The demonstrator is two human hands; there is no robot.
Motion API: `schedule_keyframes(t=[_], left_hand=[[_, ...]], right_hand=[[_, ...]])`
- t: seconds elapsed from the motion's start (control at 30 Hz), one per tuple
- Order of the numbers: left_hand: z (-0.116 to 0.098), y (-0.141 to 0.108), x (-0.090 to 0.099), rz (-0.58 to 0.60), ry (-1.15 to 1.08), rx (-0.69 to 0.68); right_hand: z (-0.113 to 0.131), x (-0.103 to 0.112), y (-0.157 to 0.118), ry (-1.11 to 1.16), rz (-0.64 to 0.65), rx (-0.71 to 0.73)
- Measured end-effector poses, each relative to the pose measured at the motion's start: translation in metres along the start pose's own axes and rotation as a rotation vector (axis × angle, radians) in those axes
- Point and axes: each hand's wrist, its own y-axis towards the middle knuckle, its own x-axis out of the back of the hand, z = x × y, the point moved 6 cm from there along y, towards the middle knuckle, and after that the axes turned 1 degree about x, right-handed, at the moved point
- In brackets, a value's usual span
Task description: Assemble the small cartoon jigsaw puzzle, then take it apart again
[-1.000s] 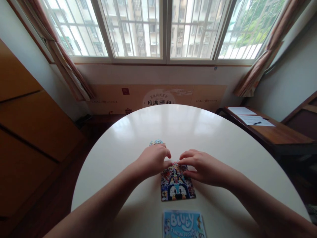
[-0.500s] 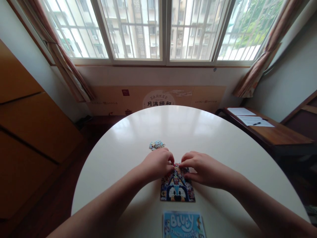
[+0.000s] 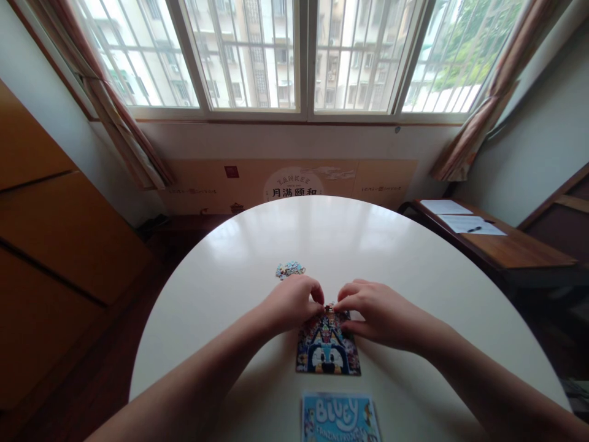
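Observation:
A partly assembled jigsaw puzzle, showing a blue cartoon dog's face at its near edge, lies flat on the white round table. My left hand is at its far left corner, thumb and forefinger pinched at a small brownish puzzle piece. Across from it, my right hand rests at the puzzle's right side, fingers apart. Its forefinger reaches close to the same piece and its thumb touches the puzzle's edge. Both hands hide part of the puzzle's upper end.
Just beyond my left hand is a small heap of loose puzzle pieces. A blue picture card or box lid lettered "Bluey" lies at the near edge of view. To the right, a wooden side table carries papers and a pen.
A brownish piece now shows between my fingertips at the puzzle's far edge, where a reddish spot showed at my left fingers before. My hands have barely shifted.

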Motion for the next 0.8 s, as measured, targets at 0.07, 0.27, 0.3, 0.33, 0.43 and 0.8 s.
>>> schedule_keyframes(t=[0.07,0.27,0.3,0.33,0.43,0.8], left_hand=[[0.000,0.001,0.000,0.019,-0.077,-0.023],[0.018,0.004,0.026,-0.070,-0.343,0.034],[0.026,0.005,0.035,-0.117,-0.389,0.069],[0.035,0.005,0.044,-0.171,-0.418,0.108],[0.062,0.003,0.071,-0.331,-0.394,0.207],[0.099,0.011,0.069,-0.312,-0.181,0.313]], right_hand=[[0.001,0.000,0.000,0.004,0.006,0.001],[0.001,0.000,0.000,0.015,0.006,-0.001],[0.001,0.000,0.000,0.017,0.008,-0.001],[0.001,-0.001,0.001,0.021,0.012,0.000],[0.002,0.000,0.001,0.031,0.016,0.008],[0.001,-0.003,0.003,0.023,-0.014,-0.017]])
